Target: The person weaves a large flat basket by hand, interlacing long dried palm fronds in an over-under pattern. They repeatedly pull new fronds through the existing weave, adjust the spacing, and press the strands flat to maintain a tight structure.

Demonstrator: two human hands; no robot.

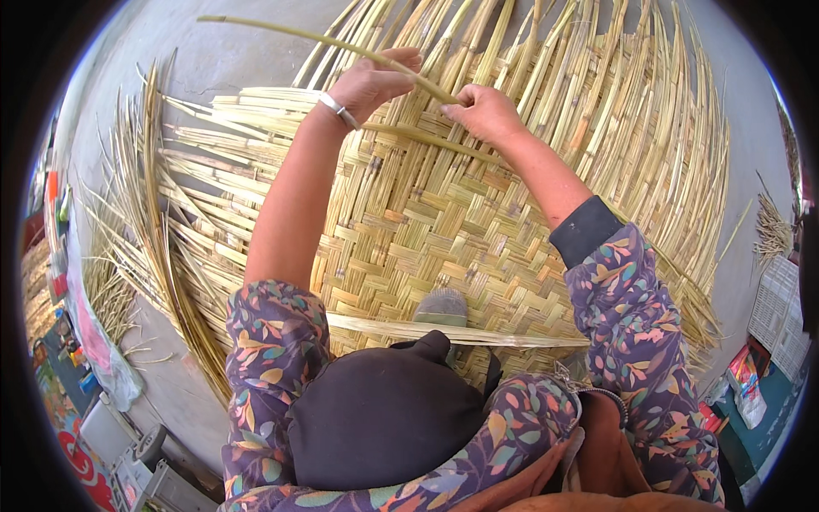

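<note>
My right hand (pixel 483 112) pinches the end of a long greenish split reed strip (pixel 288 32) between thumb and fingers. The strip slants up to the left and passes across my left hand (pixel 377 83), which is raised with its fingers extended; whether they press on the strip cannot be told. A bangle circles the left wrist. Both hands are above a large woven reed mat (pixel 461 243) with a twill pattern and long unwoven strips at its far and left edges. Another greenish strip (pixel 441 142) lies across the mat just below my hands.
A bundle of loose strips (pixel 150 211) lies at the left over the mat's unwoven ends. A pale strip bundle (pixel 448 329) crosses the mat by a shoe (pixel 441 307). A white plastic crate (pixel 777 313) stands at the right, with a bunch of thin stalks (pixel 773 224) behind it.
</note>
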